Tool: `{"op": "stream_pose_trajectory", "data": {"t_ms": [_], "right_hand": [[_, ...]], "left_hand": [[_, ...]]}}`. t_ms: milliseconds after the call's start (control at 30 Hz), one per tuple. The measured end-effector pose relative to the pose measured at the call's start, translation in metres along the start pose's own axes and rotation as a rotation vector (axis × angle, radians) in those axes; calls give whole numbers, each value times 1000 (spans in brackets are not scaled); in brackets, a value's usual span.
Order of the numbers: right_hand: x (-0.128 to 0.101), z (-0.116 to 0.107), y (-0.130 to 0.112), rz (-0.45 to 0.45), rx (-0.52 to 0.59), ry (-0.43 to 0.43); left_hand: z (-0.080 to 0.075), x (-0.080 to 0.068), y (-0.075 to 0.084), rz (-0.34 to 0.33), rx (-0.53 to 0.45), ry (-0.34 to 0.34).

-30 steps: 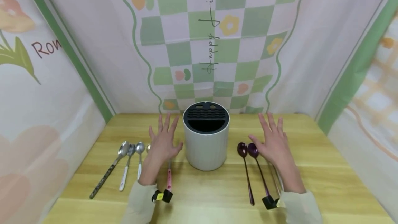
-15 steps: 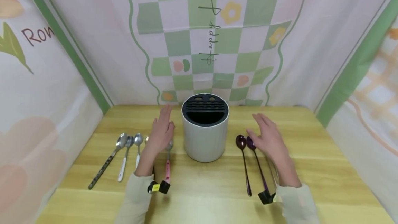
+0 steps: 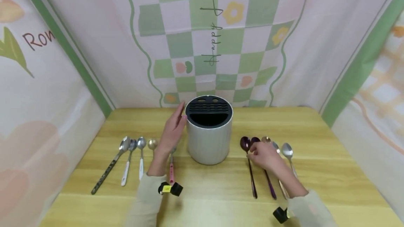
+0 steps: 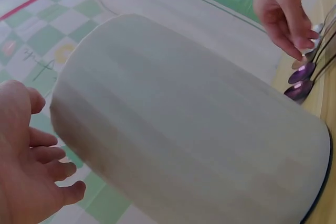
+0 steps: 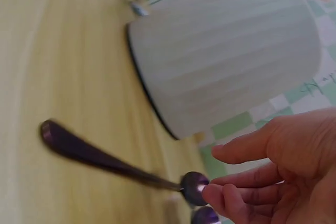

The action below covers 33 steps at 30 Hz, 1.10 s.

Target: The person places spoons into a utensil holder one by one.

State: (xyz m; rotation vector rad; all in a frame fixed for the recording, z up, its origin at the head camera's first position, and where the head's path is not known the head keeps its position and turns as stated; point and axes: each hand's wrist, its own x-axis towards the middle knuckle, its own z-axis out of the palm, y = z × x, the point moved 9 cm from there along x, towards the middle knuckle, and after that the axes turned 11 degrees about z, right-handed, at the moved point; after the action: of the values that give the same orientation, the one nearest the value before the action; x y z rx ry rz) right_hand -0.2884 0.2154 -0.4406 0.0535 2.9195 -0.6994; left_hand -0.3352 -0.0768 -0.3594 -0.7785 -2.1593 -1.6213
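Note:
A white ribbed utensil holder (image 3: 208, 146) with a black slotted lid (image 3: 209, 111) stands upright at mid-table. My left hand (image 3: 172, 132) is at its left side, fingers extended near the rim; in the left wrist view that hand (image 4: 31, 166) has a gap before the wall. Over the row of spoons to the right, my right hand (image 3: 266, 155) hovers with bent fingers, its tips close to the bowl of a dark purple spoon (image 3: 246, 144). In the right wrist view the thumb and forefinger are apart, beside that spoon's bowl (image 5: 194, 187), with nothing between them.
Right of the holder lie a second purple spoon (image 3: 270, 186), a gold-toned spoon (image 3: 266, 139) and silver spoons (image 3: 287, 150). On the left are a dark-handled spoon (image 3: 108, 171), white-handled spoons (image 3: 125, 174) and a pink-handled one (image 3: 172, 172). A patterned cloth (image 3: 217, 45) hangs behind the table.
My left hand has moved right to the holder's side. The right hand has come down and toward me over the spoons, its fingers bending and uncovering silver spoons on the right.

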Motion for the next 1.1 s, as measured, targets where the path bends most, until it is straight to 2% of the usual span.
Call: {"op": "stream_pose_trajectory", "data": {"t_ms": [133, 300, 433, 667, 900, 1100], "right_hand": [[-3, 15, 6, 43, -12, -33], [-7, 30, 13, 89, -8, -42], [-9, 34, 14, 106, -3, -23], [-6, 32, 12, 94, 13, 29], [-5, 31, 12, 85, 26, 63], [-6, 36, 17, 124, 68, 26]], "left_hand": [[6, 5, 2, 15, 52, 2], [14, 9, 9, 93, 207, -30], [17, 12, 13, 143, 278, -45], [17, 15, 20, 212, 334, -34], [17, 16, 21, 206, 358, -43], [18, 14, 19, 189, 364, -51]]}}
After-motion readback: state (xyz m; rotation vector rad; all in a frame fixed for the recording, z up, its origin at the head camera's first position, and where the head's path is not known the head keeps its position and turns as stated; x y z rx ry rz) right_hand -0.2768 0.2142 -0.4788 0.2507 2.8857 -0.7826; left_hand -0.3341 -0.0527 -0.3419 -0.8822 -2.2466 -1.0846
